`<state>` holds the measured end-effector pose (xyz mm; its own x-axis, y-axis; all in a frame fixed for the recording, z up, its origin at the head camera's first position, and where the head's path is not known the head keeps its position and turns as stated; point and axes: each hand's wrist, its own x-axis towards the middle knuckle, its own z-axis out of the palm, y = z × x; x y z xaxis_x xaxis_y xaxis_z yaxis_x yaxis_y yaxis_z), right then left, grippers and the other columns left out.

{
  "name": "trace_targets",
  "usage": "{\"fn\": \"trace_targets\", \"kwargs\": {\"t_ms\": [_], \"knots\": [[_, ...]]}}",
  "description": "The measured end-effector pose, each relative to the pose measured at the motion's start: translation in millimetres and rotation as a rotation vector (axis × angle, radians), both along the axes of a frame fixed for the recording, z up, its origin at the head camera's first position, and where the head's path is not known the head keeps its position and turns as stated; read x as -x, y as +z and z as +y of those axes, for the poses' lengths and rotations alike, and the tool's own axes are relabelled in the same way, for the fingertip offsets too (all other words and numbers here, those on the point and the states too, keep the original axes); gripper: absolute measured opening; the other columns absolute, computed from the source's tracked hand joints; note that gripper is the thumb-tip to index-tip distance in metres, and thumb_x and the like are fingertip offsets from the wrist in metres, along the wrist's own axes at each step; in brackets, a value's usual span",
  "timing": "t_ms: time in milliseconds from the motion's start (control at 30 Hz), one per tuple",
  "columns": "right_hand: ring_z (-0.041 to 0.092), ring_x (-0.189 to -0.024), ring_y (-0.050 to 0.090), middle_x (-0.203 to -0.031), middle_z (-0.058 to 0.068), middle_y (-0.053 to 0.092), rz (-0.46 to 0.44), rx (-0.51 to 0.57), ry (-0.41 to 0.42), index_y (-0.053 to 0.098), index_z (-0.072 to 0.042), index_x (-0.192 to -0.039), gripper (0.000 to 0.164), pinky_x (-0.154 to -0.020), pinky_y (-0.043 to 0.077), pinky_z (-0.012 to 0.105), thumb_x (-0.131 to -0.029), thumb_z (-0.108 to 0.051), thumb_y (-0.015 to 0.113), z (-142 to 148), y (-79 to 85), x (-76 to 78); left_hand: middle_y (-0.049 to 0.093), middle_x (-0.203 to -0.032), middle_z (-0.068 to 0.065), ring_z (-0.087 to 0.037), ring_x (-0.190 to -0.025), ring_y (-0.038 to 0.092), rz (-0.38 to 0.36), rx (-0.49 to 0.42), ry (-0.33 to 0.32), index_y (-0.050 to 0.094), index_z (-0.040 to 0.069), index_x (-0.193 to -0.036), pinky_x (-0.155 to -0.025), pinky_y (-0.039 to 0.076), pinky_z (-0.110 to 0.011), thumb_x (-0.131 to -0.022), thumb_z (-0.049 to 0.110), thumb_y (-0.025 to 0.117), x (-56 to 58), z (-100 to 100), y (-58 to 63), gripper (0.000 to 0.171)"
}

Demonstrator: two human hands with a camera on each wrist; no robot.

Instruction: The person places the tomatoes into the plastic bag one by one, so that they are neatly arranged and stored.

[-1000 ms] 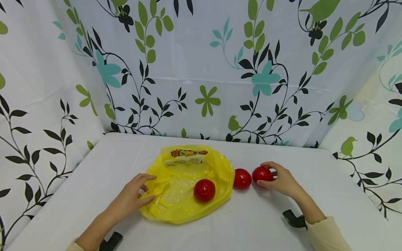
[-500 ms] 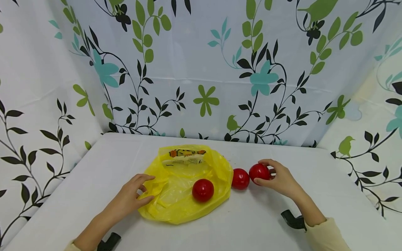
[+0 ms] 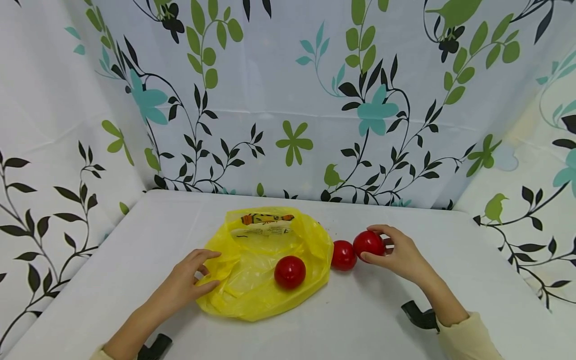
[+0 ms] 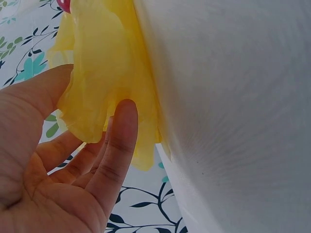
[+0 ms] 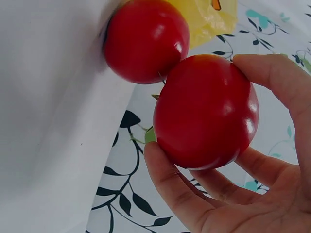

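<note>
On the white table, a yellow bag is apparently steadied by the left hand, its edge cupped in curved fingers. Right of it, a held tomato is raised in the right hand, pinched by spread fingers and thumb, likely for secure grip. Nearly round, no long axis is evident; its stem is seemingly turned toward a second tomato. A third tomato is cradled by the bag.

White table with leaf-print cloth behind and at its 2 sides
</note>
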<state>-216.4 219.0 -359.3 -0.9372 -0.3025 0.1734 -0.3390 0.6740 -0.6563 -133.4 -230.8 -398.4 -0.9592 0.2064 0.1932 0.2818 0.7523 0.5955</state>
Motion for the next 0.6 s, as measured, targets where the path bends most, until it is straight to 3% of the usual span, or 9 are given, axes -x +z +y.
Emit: {"fn": "trace_targets", "kwargs": {"t_ms": [600], "knots": [[0.033, -0.101, 0.061, -0.126, 0.018, 0.058, 0.043, 0.037, 0.078, 0.055, -0.004, -0.129, 0.061, -0.073, 0.059, 0.035, -0.077, -0.022, 0.083, -23.5, 9.6, -14.2, 0.054, -0.125, -0.016, -0.014, -0.085, 0.059, 0.009, 0.007, 0.0, 0.055, 0.001, -0.129, -0.068, 0.052, -0.023, -0.081, 0.009, 0.078, -0.3, -0.2, -0.1, 0.053]]}}
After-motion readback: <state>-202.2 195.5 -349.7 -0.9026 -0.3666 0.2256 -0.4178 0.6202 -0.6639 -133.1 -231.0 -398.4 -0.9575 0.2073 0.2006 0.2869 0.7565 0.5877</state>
